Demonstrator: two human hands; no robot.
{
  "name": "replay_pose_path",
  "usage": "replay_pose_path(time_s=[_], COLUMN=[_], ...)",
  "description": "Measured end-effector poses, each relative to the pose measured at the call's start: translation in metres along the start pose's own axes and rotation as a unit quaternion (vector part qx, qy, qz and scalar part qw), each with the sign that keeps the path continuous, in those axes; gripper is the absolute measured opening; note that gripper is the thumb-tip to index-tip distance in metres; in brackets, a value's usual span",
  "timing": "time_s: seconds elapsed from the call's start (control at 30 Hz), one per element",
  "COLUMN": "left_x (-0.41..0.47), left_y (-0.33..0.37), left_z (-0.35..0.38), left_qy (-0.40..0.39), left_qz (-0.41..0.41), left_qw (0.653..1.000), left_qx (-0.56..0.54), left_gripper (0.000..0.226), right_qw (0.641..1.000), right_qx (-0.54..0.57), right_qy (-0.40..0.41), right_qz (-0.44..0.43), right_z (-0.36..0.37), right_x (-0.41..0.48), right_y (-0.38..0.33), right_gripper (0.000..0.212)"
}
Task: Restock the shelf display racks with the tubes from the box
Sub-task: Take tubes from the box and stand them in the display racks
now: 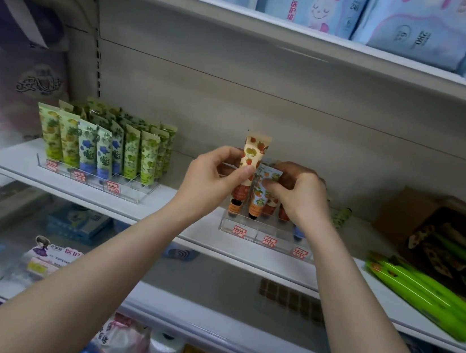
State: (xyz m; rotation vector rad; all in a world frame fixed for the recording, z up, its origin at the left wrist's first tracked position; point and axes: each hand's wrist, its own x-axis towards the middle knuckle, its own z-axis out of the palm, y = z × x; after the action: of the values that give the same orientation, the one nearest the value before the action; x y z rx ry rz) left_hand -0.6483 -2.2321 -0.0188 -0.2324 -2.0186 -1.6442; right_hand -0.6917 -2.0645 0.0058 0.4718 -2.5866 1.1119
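Tubes with orange caps (268,207) stand cap-down in the back rows of the right clear rack (251,232), which sits on the white shelf (190,224) with red price tags (238,231) along its front edge. Both hands are raised over this rack. The left hand (214,174) pinches a strawberry-print tube (253,155) between thumb and fingertips and holds it upright, crimped end up, just above the rack's left side. The right hand (298,191) has its fingers curled on an orange-print tube (263,193), also upright, which touches the strawberry-print tube's right side. Well apart to the left, the left clear rack (92,180) is packed with green and blue tubes (105,144), all standing. At the far right of the shelf an open cardboard box (398,216) holds more tubes (458,253) lying flat, and a bunch of bright green tubes (423,296) lies on the shelf in front of it. One loose green-print tube (342,217) lies behind the right wrist. Pale blue packs (317,0) fill the shelf above.
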Motion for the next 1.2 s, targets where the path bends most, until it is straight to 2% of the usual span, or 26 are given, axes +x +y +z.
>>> replay_pose_path(time_s=[0.37,0.53,0.63,0.73,0.83,0.93,1.03,1.13,1.2], left_x=[-0.005,-0.008,-0.007,-0.006,-0.006,-0.004,0.001,0.011,0.018], left_y=[0.001,0.002,0.005,0.009,0.013,0.013,0.007,-0.002,-0.006], left_z=[0.004,0.011,0.018,0.028,0.036,0.042,0.041,0.036,0.033], left_qy=[0.002,-0.007,-0.012,-0.02,-0.036,-0.042,0.015,0.054,0.044], left_qz=[0.005,-0.007,-0.006,0.002,0.018,0.042,0.151,0.25,0.279], left_qw=[1.0,1.0,1.0,0.999,0.997,0.993,0.964,0.898,0.858], left_qx=[0.011,0.012,0.024,0.046,0.066,0.1,0.219,0.357,0.428], left_gripper=[0.024,0.023,0.023,0.024,0.021,0.021,0.02,0.024,0.023], right_qw=[0.999,1.0,0.997,0.993,0.994,0.995,0.996,0.999,0.999], right_qx=[0.002,-0.004,0.041,0.109,0.101,0.092,0.086,0.051,0.035], right_qy=[-0.044,0.017,0.053,0.022,-0.008,-0.009,0.0,0.012,0.025], right_qz=[0.007,-0.025,-0.032,-0.038,-0.048,-0.031,-0.018,-0.005,0.002], right_z=[0.003,-0.013,-0.031,-0.045,-0.051,-0.056,-0.059,-0.058,-0.054], right_x=[0.001,0.003,0.001,-0.003,-0.002,0.0,0.002,0.004,0.005], right_y=[0.008,0.003,-0.009,-0.015,-0.013,-0.006,0.001,0.005,0.007], right_gripper=[0.034,0.016,0.017,0.015,0.006,0.006,0.004,0.004,0.005])
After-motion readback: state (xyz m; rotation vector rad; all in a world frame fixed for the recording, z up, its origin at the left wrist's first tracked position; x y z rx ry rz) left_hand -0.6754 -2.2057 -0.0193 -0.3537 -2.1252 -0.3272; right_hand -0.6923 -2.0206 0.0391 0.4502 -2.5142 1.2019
